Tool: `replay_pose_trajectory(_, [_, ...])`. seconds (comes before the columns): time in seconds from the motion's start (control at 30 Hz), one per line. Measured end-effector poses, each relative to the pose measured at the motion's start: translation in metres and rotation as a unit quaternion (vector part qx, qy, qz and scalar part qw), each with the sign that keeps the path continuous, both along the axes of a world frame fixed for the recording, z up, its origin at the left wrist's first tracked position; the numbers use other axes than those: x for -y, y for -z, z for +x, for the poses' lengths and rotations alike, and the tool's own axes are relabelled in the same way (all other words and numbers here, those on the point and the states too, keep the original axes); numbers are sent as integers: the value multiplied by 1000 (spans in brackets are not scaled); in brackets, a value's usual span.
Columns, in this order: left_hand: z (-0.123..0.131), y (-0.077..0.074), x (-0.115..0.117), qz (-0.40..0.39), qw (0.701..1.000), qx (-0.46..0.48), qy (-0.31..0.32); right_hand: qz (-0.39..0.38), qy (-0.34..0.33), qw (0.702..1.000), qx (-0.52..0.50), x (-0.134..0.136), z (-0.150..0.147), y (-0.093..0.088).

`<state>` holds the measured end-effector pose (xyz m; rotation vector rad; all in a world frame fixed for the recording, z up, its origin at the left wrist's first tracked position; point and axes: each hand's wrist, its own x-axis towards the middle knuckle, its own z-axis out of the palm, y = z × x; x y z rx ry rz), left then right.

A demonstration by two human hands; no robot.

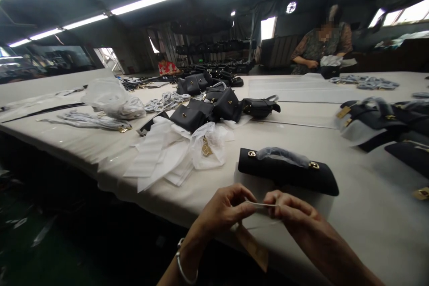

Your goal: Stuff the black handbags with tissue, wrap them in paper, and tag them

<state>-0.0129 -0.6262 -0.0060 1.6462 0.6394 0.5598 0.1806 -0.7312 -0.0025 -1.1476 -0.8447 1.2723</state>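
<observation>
My left hand (229,209) and my right hand (295,212) meet over the table's near edge, fingers pinched. Between them runs a thin white string (261,204), gripped at both ends. Below my left hand hangs a tan hang tag (253,248); how it joins the string is hard to see. Just beyond my hands lies a black handbag (291,175) with gold fittings, its handle (283,155) wrapped in clear plastic. A clear plastic bag (214,145) with more tan tags in it rests to the left, beside white sheets (161,152).
Black handbags are piled mid-table (192,115), and more with tan tags stand at right (378,118). Wrapped straps (90,120) and a crumpled plastic bag (107,96) lie at left. Two co-workers are across the table, one person (308,47) handling a bag.
</observation>
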Motion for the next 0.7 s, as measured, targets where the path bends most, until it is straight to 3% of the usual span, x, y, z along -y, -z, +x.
replay_pose_trajectory(0.07, [10,-1,-10,28,999,35,-30,5,49,996,-68,-3,4,-7])
replay_pose_trajectory(0.17, [37,-10,-39,146,979,59,-130,-4,103,985,-140,-17,7,-16])
replay_pose_trajectory(0.23, [59,-17,-64,231,961,43,-145,-15,150,978,-146,-31,7,-20])
replay_pose_trajectory(0.37, [95,-24,-101,330,942,-48,-51,-37,209,967,-139,-55,7,-25])
replay_pose_trajectory(0.47, [105,-26,-113,335,939,-75,17,-59,169,976,-124,-66,9,-29])
replay_pose_trajectory(0.57, [104,-31,-120,364,928,-36,68,-87,111,985,-101,-73,11,-33])
replay_pose_trajectory(0.7, [102,-40,-126,399,906,-39,135,-90,97,988,-86,-81,16,-35])
